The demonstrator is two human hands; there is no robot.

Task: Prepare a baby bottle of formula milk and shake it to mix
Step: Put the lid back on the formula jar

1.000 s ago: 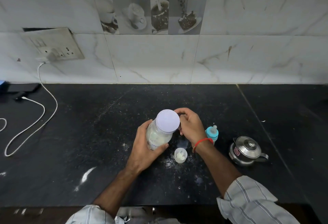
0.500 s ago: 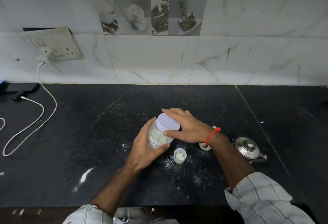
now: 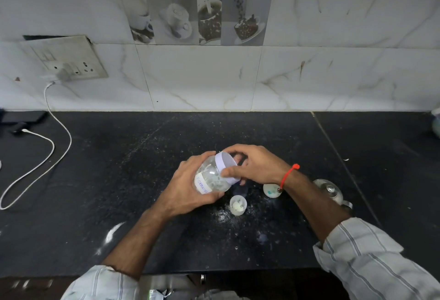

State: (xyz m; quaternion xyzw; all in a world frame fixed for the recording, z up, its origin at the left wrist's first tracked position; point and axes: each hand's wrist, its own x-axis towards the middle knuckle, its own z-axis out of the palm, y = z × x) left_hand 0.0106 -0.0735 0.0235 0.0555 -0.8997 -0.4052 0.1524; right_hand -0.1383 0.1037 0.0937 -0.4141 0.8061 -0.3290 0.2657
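Now left hand (image 3: pixel 184 186) grips tilted powder jar (image 3: pixel 210 178); right hand (image 3: pixel 254 165) grasps its white lid (image 3: pixel 226 166).

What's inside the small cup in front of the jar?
The small cup stands open on the counter and holds a little clump of white powder at its bottom. Its underside and the counter beneath it are hidden.

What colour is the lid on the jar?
White, maybe faintly lilac, on the lid; head view.

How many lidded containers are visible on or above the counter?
2: a clear plastic jar with a white lid, held in both hands, and a steel kettle right of the right forearm. Others may be hidden.
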